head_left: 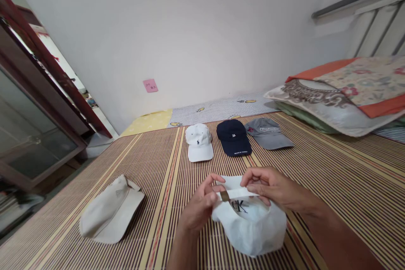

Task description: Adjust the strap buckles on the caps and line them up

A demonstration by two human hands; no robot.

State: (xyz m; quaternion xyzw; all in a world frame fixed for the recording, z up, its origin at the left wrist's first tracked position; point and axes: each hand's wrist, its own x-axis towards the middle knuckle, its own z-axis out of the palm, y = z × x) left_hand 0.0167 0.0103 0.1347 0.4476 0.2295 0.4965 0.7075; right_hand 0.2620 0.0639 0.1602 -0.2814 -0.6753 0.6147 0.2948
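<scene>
A white baseball cap (256, 236) with dark "CK" lettering lies in front of me, its back strap and brown-gold buckle facing up. My left hand (202, 200) pinches the strap near the buckle. Further along the same strap, my right hand (268, 185) has its fingers closed on it. To the left rests a beige cap (110, 211) on its side. Beyond my hands sit a white cap (199, 143) with a small dark emblem, a navy cap (233, 137) and a grey cap (268, 133), side by side.
A striped bamboo mat (158, 202) covers the bed. Pillows (335, 101) and a folded floral cloth (376, 80) are piled at the right. A checked sheet (215, 107) runs along the wall, which bears a pink note (150, 85). A glass-fronted cabinet (34, 122) stands left.
</scene>
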